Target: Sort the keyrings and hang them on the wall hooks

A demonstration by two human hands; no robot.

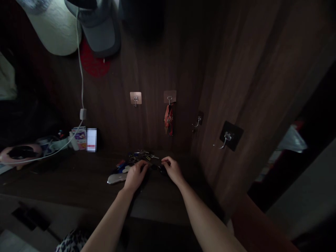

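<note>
Left hand [135,176]: curled, fingers down at the left end of a dark object [156,168]; cannot tell if gripping.
Right hand [172,169]: curled, at that object's right end; grip also cannot be told.
Dark object: too dim to name, just in front of the key pile [140,157].
Silver flat piece [117,179]: just left of the key pile, beside the left hand.
Wooden shelf [65,178]: under the key pile.
Metal wall hook [170,98]: above the key pile, with a red tag [168,119] hanging from it.
White cable [82,70]: up the wall, left of the key pile.
Printed box [78,138]: on the shelf, well left of the key pile.
</note>
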